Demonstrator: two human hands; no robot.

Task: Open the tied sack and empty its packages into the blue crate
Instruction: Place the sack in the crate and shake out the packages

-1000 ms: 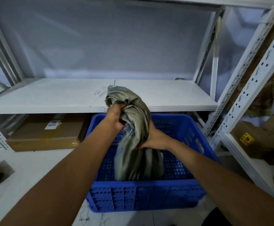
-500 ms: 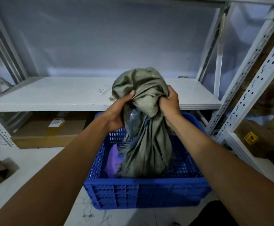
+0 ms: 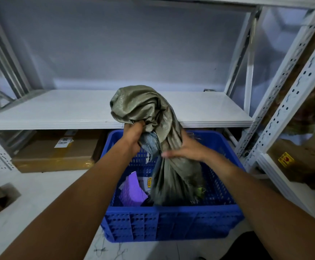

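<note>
I see the sack [image 3: 152, 128] held upside down over the blue crate [image 3: 171, 224], its bunched closed end up near the level of the white shelf [image 3: 77, 111] and its lower part hanging down inside the crate. The cloth is olive green and creased, twisted along its length. My left hand [image 3: 133, 136] is closed into a fist on the upper part of the sack, fingers buried in the folds, gripping the cloth just below the top bulge. My right hand [image 3: 185, 150] lies against the middle of the sack with the fingers stretched out and close together, pressed flat on the cloth rather than wrapped around it; it looks a little blurred. Between the two hands a grey-blue package [image 3: 151, 145] shows through a gap in the sack, and I cannot tell whether it is free or still caught in the cloth. On the crate floor, left of the hanging sack, lies a purple package [image 3: 132, 192], and just behind it a white one with a yellow label [image 3: 146, 182]. The crate stands on the pale floor [image 3: 30, 194] in front of the shelf. Under the shelf, to the left, sits a cardboard box [image 3: 59, 152] with a white label, and more brown boxes [image 3: 303, 162] rest on the rack at the right
</note>
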